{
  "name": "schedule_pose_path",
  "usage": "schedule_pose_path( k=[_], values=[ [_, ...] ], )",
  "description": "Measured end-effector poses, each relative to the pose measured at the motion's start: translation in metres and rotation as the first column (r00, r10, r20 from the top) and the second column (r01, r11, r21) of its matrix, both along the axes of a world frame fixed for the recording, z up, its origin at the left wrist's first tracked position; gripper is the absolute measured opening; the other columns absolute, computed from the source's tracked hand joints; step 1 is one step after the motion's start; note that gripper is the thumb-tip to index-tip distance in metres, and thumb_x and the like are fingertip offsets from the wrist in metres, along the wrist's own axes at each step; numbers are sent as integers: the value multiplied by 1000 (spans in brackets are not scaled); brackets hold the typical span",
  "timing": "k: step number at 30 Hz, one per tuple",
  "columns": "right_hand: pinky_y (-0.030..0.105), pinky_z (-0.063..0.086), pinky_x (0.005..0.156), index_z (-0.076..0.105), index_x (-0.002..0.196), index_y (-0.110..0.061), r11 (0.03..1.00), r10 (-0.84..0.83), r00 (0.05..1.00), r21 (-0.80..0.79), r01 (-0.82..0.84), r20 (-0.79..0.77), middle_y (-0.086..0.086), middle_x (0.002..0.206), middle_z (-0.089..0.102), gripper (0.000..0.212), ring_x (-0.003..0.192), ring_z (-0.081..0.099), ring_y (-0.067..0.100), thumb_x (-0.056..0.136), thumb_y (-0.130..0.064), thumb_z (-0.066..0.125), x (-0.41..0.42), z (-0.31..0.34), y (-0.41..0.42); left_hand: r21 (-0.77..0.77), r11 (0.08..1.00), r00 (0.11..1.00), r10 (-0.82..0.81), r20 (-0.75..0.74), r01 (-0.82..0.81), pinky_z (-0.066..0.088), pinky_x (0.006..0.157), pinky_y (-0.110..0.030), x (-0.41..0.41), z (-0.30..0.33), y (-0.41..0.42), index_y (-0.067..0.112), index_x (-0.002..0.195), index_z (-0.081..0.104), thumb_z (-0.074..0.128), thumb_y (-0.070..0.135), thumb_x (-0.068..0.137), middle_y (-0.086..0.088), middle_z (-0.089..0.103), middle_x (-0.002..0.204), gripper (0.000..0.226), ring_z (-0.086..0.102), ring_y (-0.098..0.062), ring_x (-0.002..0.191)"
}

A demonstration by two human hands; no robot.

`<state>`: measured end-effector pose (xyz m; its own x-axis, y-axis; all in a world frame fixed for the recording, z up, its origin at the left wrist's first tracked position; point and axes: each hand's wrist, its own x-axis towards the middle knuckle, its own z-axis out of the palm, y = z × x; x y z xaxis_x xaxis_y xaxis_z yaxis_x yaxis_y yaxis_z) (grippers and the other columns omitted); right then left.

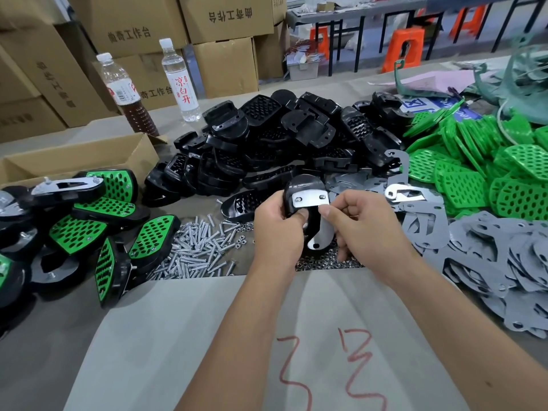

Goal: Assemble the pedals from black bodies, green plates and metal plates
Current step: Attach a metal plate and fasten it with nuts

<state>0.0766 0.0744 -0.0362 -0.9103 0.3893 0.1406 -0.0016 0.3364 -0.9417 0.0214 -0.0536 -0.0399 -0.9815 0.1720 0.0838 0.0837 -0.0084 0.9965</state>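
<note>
My left hand (277,229) grips a black pedal body (302,188) held upright above the table. A shiny metal plate (311,201) lies against the body's back, with two screw ends showing through its top holes. My right hand (360,223) pinches that plate with thumb and forefinger near its middle. A heap of black bodies (281,137) lies behind my hands. Green plates (480,161) are piled at the right, and grey metal plates (504,256) spread at the right front. Finished pedals (89,221) with green faces lie at the left.
Loose screws and nuts (201,247) lie scattered left of and under my hands. Two bottles (178,78) stand at the back left, beside an open cardboard box (80,158). Stacked cartons fill the back. A grey sheet (237,336) with red marks covers the table's front.
</note>
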Motion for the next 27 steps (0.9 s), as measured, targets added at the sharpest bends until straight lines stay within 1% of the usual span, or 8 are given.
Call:
schedule_pose_path(
  k=[2,6,9,11,14,16,21,27],
  values=[
    [40,48,48,65,75,-18,1000,7,1000,5,-7,9,1,50,59,27,35,60,23,100,-25,68,-1,-1,0,16,1000,999,-17,27,17,56,96,-55,0,1,0,20,97,76,56,-14,92,-10,79,101,40,73,-26,96],
    [47,52,51,67,75,-19,1000,4,999,-24,-3,32,2,49,60,27,36,60,23,101,-26,68,-3,-4,5,-11,998,998,-63,-11,62,57,97,-56,1,2,-1,19,107,75,58,-11,93,-7,79,103,37,73,-31,104],
    [47,56,54,71,76,-24,997,16,999,-71,-13,52,2,51,61,25,38,61,24,101,-29,68,-2,-6,10,-17,986,986,-164,-11,163,58,97,-53,3,4,-6,17,113,72,66,-11,84,-8,78,108,41,73,-31,106],
    [55,63,56,72,76,-23,994,26,998,-106,-20,56,6,54,63,25,40,61,23,101,-28,69,-2,-7,11,-13,975,975,-220,15,220,58,92,-45,3,6,-10,17,116,70,69,-16,81,-9,77,111,49,73,-23,102],
    [61,61,56,71,76,-21,990,31,998,-141,-24,51,7,54,62,26,41,63,23,101,-26,69,-2,-8,9,-4,970,968,-244,58,245,54,83,-41,2,8,-12,17,115,68,67,-24,78,-13,76,110,55,69,-18,94],
    [60,62,58,70,75,-18,988,18,999,-155,-11,45,4,50,60,26,42,66,25,101,-25,69,-1,-9,7,24,965,960,-263,93,262,51,83,-43,2,9,-12,11,116,65,66,-26,77,-20,73,107,54,66,-22,94],
    [56,63,58,68,83,-9,984,-11,999,-175,18,44,-2,46,57,23,42,65,20,101,-23,68,-1,-8,3,48,952,937,-306,170,303,48,85,-47,0,14,-14,4,120,59,64,-30,78,-18,68,107,54,62,-27,97],
    [55,64,59,74,81,-14,985,-73,997,-158,74,17,4,49,60,20,46,70,28,98,-24,73,5,-2,-1,73,944,923,-331,198,323,48,83,-44,-1,15,-14,2,125,56,60,-32,79,-17,66,108,58,61,-28,99]
  ],
)
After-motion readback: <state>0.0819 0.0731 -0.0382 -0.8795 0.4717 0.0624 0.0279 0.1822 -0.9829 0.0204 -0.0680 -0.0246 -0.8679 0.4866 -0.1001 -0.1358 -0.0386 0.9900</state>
